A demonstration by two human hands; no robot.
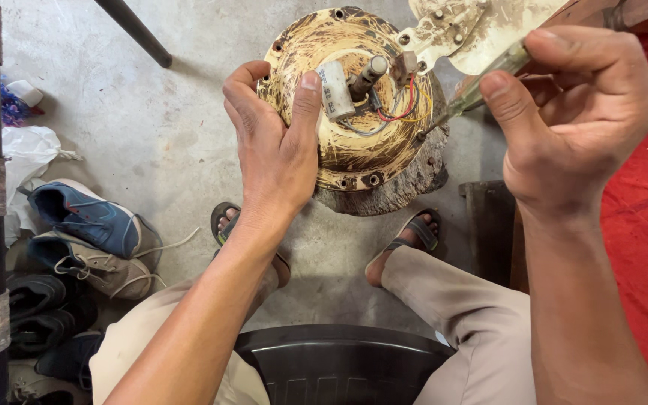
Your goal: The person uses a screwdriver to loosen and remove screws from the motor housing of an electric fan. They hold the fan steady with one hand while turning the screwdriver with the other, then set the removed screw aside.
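The fan motor (354, 112) sits above my feet, clear of the floor. My left hand (275, 142) is closed around its left rim, thumb beside the white capacitor (334, 90). My right hand (579, 112) pinches a screwdriver (481, 82) pointing at the motor's right edge. If the tip slips, I think it nicks the coloured wires (399, 109).

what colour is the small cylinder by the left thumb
White, a small cylinder touching the left hand thumb; head view shows it best.
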